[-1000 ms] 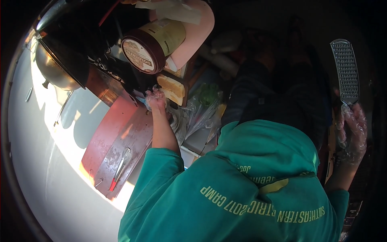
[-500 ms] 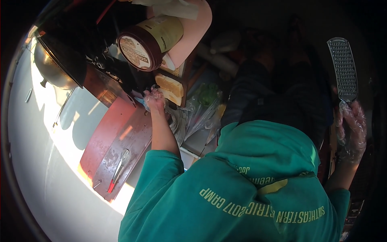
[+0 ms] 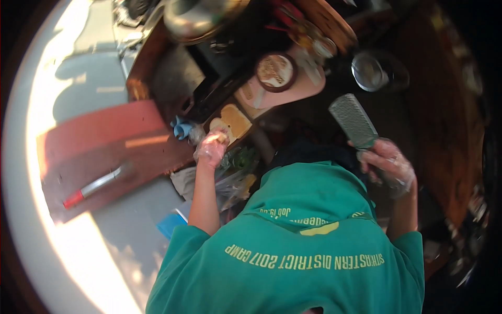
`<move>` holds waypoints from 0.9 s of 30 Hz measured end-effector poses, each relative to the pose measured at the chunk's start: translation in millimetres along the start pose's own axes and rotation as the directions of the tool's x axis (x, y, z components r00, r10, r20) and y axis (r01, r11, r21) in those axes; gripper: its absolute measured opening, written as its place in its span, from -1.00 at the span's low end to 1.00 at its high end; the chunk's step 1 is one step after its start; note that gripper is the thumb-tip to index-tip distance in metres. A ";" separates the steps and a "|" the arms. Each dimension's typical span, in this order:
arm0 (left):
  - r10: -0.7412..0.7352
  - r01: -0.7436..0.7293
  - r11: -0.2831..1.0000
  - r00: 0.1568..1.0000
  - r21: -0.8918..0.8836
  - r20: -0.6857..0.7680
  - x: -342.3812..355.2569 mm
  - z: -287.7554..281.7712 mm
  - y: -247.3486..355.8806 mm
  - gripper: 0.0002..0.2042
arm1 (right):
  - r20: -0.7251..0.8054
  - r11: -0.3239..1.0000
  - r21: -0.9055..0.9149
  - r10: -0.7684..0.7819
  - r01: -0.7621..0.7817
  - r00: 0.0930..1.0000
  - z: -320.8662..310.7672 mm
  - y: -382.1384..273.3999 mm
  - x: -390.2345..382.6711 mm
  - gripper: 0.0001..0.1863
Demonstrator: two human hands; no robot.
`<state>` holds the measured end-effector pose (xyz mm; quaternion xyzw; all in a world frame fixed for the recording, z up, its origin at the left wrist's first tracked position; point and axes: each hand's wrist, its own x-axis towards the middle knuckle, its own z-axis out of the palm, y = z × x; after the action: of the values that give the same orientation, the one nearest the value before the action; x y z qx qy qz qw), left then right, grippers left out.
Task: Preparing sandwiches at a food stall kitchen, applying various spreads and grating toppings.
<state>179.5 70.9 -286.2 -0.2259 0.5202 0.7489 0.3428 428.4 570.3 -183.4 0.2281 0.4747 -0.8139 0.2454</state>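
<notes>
My right hand (image 3: pixel 389 163), in a clear plastic glove, is closed on the handle end of a flat metal grater (image 3: pixel 354 119), its perforated blade raised up and to the left. My left hand (image 3: pixel 211 148), gloved too, is over the near edge of the bread slices (image 3: pixel 234 121). Its fingers are curled together around a small brownish piece I cannot make out. The bread lies on a wooden board (image 3: pixel 241 137). Beyond it a lidded tub (image 3: pixel 275 71) stands on a pink cutting board (image 3: pixel 312 86).
On the left, a reddish wooden surface (image 3: pixel 104 141) bears a red-handled metal tool (image 3: pixel 93 187). A crumpled blue item (image 3: pixel 181 127) lies left of the bread. Plastic bags (image 3: pixel 230 183) sit beside my left forearm. At back right is a clear round container (image 3: pixel 369 72).
The view has swung round. My right hand has brought the grater inward, closer to the bread. My left hand has come to the near edge of the bread slices.
</notes>
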 end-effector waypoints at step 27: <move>0.591 -0.275 0.759 0.671 0.590 -0.448 2.0 34.0 -11.1 -0.78 | 0.597 -0.371 -0.748 -0.012 0.551 0.802 253.3 36.6 306.7 -0.82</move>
<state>187.0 105.7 -282.4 -0.2287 0.8076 0.5435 0.0052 178.0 274.4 -280.1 -0.3356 0.9103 -0.1656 0.1767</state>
